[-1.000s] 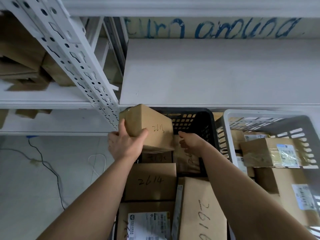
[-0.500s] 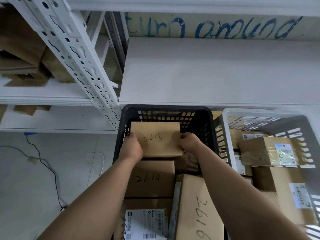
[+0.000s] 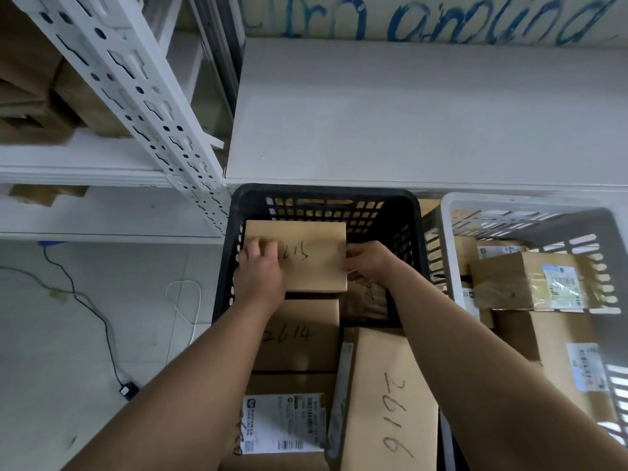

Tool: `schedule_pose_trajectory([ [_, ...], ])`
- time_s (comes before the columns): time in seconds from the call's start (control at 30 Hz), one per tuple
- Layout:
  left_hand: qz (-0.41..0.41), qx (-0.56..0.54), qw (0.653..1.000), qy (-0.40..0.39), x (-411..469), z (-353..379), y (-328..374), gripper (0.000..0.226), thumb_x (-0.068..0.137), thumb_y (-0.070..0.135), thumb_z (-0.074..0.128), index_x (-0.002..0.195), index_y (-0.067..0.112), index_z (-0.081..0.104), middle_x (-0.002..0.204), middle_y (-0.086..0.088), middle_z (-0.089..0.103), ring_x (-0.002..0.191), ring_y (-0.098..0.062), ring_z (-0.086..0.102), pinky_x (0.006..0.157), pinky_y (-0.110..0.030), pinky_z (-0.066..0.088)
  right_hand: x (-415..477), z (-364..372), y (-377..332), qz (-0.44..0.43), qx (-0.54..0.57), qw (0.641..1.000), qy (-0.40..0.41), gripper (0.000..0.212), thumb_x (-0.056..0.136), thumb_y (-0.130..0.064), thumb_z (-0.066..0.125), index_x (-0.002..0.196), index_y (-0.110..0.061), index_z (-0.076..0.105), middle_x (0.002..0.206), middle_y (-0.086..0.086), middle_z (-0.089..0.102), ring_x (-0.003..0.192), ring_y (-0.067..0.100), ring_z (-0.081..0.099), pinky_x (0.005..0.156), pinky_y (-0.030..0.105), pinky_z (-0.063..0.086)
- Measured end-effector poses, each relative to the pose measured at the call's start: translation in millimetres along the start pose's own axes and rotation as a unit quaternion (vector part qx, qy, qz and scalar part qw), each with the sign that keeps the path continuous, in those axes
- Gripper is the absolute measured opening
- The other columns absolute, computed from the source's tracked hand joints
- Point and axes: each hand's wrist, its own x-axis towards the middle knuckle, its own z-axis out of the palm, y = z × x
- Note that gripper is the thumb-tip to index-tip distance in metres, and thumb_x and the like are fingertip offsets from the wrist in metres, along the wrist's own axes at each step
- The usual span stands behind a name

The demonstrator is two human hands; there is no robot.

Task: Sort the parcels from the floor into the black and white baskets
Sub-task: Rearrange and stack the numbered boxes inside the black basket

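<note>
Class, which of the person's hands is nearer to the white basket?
Right. The right hand holds the right edge of the box in the black basket, on the side next to the white basket; the left hand holds the box's left part, farther off.

White slotted shelving [image 3: 129,96] over a pale floor [image 3: 51,351], black cable [image 3: 127,390] across it, blue lettering [image 3: 441,22] behind.

Both hands on the flat brown cardboard parcel [image 3: 316,263], right at the far end of the black plastic lattice basket [image 3: 326,194]!
The left hand [image 3: 261,271] grips the parcel's left end, fingers on its handwritten top, and the right hand [image 3: 368,263] pinches its right edge. The parcel lies level over other brown boxes. The white plastic basket [image 3: 509,199] just beside, on the right, holds labelled cardboard boxes. A white shelf board [image 3: 407,113] spans beyond both.
</note>
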Motion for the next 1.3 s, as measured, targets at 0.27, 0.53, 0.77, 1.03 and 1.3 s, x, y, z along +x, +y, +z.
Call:
schedule_pose_trajectory([
  [0.27, 0.022, -0.086, 0.994, -0.064, -33.3, -28.5, 28.2, 0.039, 0.094, 0.033, 0.056, 0.127, 0.014, 0.052, 0.126, -0.007, 0.055, 0.105, -0.022, 0.057, 0.087, -0.036, 0.052, -61.3, -36.4, 10.3, 0.006, -0.101, 0.995, -0.006, 0.027, 0.088, -0.023, 0.07, 0.106, -0.004, 0.069, 0.09, 0.015, 0.069, 0.075, 0.023, 0.063, 0.086, 0.043, 0.058],
  [0.53, 0.0, -0.212, 0.901, -0.379, -104.5, -29.6, 48.4, 0.094, 0.075, 0.082, 0.046, 0.15, 0.028, 0.031, 0.154, -0.004, 0.034, 0.134, -0.028, 0.042, 0.09, -0.043, 0.048, -141.8, -55.2, 33.7, 0.054, -0.249, 0.967, 0.006, 0.04, 0.086, -0.034, 0.07, 0.108, -0.001, 0.068, 0.078, 0.006, 0.065, 0.059, 0.014, 0.058, 0.056, 0.025, 0.049],
  [0.77, -0.016, -0.232, 0.88, -0.414, -143.0, -2.0, 54.3, 0.076, 0.083, 0.076, 0.044, 0.142, 0.028, 0.047, 0.153, -0.003, 0.037, 0.137, -0.028, 0.038, 0.096, -0.04, 0.037, -177.8, -34.9, 67.4, 0.082, -0.2, 0.974, 0.062, 0.041, 0.078, -0.045, 0.076, 0.074, -0.01, 0.055, 0.065, 0.006, 0.06, 0.049, 0.016, 0.055, 0.053, 0.026, 0.052],
  [1.03, -0.032, -0.39, 0.845, -0.364, -143.4, -3.2, 55.4, 0.04, 0.097, 0.053, 0.042, 0.111, 0.021, 0.061, 0.115, 0.003, 0.066, 0.108, -0.019, 0.059, 0.094, -0.039, 0.045, -191.2, -34.3, 55.2, -0.01, -0.059, 0.99, 0.132, 0.021, 0.082, -0.023, 0.075, 0.093, -0.008, 0.067, 0.072, 0.006, 0.064, 0.055, 0.019, 0.06, 0.062, 0.032, 0.058],
  [1.3, -0.021, -0.485, 0.848, -0.21, -98.9, -50.2, 83.6, 0.019, 0.102, 0.021, 0.044, 0.12, 0.016, 0.049, 0.112, -0.004, 0.06, 0.105, -0.024, 0.057, 0.091, -0.042, 0.049, -183.6, -54.3, 7.5, -0.12, -0.05, 0.962, 0.24, 0.045, 0.089, -0.015, 0.063, 0.134, -0.014, 0.059, 0.124, 0.006, 0.064, 0.105, 0.024, 0.063, 0.089, 0.035, 0.054],
])
